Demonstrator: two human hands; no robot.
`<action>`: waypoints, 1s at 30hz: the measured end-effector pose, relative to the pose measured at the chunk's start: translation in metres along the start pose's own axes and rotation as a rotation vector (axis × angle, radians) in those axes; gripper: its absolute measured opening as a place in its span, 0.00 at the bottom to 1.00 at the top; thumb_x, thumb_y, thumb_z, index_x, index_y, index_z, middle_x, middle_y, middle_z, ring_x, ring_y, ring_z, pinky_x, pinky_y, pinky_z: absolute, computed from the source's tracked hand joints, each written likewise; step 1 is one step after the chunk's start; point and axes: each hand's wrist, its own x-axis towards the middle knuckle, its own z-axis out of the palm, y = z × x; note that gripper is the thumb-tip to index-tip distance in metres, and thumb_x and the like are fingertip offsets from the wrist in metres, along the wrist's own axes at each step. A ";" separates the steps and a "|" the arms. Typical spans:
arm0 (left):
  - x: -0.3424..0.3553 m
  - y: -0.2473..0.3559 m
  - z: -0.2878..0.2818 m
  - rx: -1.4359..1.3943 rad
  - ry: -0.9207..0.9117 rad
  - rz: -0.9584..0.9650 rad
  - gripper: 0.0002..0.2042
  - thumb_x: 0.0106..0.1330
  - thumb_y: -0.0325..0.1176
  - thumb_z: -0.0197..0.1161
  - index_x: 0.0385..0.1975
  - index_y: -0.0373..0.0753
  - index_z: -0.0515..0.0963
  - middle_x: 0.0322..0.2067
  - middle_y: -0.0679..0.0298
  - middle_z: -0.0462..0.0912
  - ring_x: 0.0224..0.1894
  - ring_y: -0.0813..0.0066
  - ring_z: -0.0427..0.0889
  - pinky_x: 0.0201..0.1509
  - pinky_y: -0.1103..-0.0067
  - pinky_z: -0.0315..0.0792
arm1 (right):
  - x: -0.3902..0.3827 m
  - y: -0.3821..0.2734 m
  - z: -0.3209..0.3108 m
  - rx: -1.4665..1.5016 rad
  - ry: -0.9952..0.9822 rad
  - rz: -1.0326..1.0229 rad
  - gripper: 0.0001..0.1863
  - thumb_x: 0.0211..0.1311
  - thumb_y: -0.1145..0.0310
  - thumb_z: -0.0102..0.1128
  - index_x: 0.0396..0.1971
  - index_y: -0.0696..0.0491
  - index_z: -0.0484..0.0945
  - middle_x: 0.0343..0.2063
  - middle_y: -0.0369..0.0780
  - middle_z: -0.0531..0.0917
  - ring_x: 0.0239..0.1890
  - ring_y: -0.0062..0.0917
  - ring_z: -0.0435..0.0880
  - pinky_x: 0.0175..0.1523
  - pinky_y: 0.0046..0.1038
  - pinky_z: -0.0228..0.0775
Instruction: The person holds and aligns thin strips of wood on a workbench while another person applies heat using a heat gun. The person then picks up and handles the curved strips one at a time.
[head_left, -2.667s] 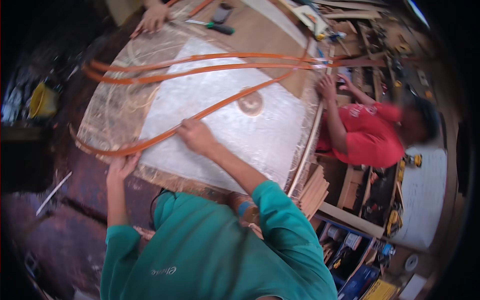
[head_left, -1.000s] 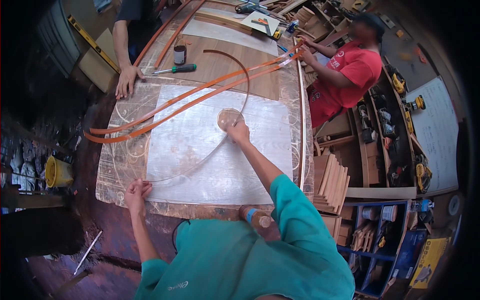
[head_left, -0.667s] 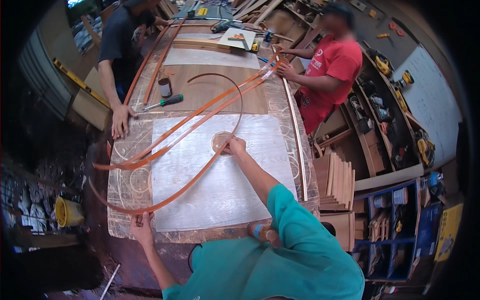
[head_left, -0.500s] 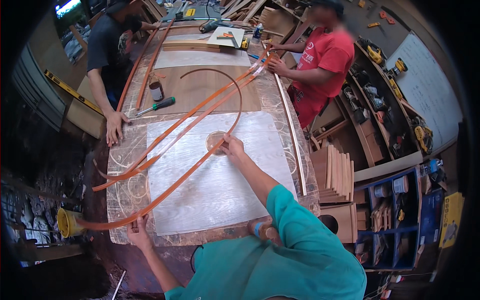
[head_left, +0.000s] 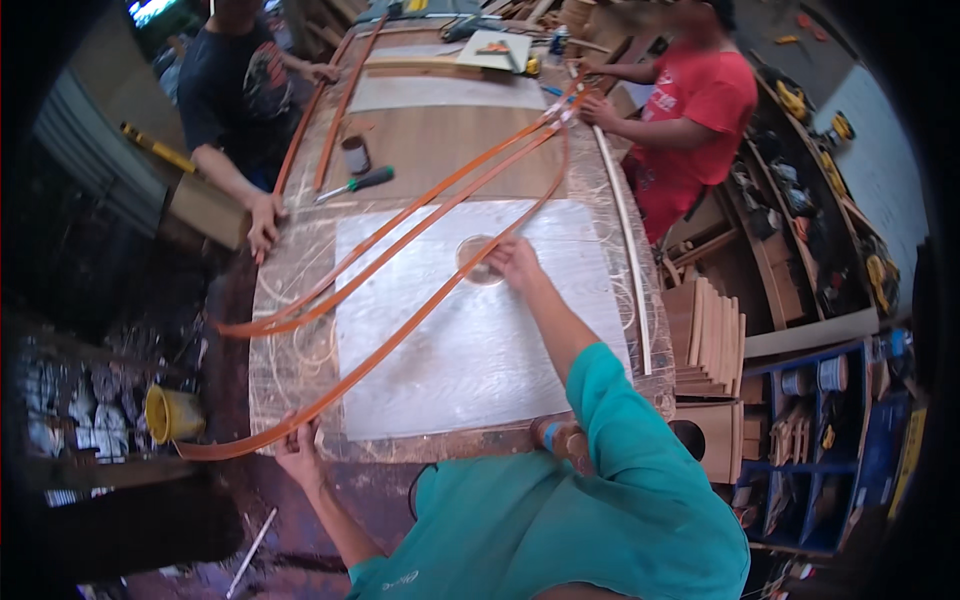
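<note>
A long, thin, bendy orange-brown edging strip (head_left: 385,347) runs slantwise over a pale wood-grain panel (head_left: 440,380). My left hand (head_left: 302,455) has its fingers closed on it by the bench's near edge, and the strip's near end juts out past the bench at left. Over a round mark (head_left: 470,270) on the panel, my right hand (head_left: 514,262) pinches the same strip farther along. From there it rises to the hands of a co-worker in red (head_left: 598,108). Two similar strips (head_left: 402,217) lie or hang farther left, also leading to those hands.
A second person's hand (head_left: 264,225) rests on the bench's left edge. On the bench are a screwdriver (head_left: 372,180), a dark bottle (head_left: 355,155) and a long pale strip (head_left: 628,260). A yellow bucket (head_left: 172,414) stands at left; shelves (head_left: 815,430) line the right.
The strip's far part, which curled back in a loop with its end loose, now stretches toward the co-worker's hands. My hands keep their hold. The whole view has shifted.
</note>
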 end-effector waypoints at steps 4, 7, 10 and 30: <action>-0.013 0.001 -0.010 -0.035 0.047 0.039 0.19 0.65 0.27 0.61 0.52 0.25 0.69 0.44 0.51 0.78 0.45 0.64 0.82 0.50 0.72 0.81 | 0.008 0.009 0.027 -0.246 0.131 -0.005 0.18 0.63 0.68 0.55 0.46 0.66 0.69 0.45 0.53 0.75 0.46 0.39 0.79 0.52 0.36 0.77; -0.021 -0.005 -0.014 -0.062 0.065 -0.001 0.20 0.65 0.28 0.61 0.53 0.25 0.68 0.44 0.50 0.78 0.45 0.63 0.82 0.50 0.72 0.81 | 0.018 0.003 0.029 -0.354 0.199 -0.007 0.21 0.63 0.65 0.57 0.47 0.67 0.68 0.45 0.53 0.74 0.44 0.37 0.79 0.49 0.32 0.79; -0.024 -0.011 -0.018 -0.037 0.075 -0.041 0.20 0.65 0.28 0.61 0.53 0.25 0.68 0.44 0.48 0.78 0.45 0.61 0.82 0.51 0.72 0.81 | 0.023 0.000 0.030 -0.373 0.245 -0.041 0.23 0.63 0.63 0.58 0.46 0.68 0.68 0.43 0.53 0.75 0.41 0.35 0.81 0.45 0.30 0.80; 0.000 -0.024 -0.071 0.131 0.168 -0.166 0.21 0.66 0.29 0.61 0.55 0.25 0.66 0.42 0.50 0.80 0.44 0.65 0.82 0.50 0.77 0.79 | 0.170 -0.120 -0.083 -1.174 1.131 -0.352 0.21 0.49 0.63 0.66 0.38 0.65 0.78 0.35 0.48 0.83 0.31 0.33 0.85 0.26 0.36 0.83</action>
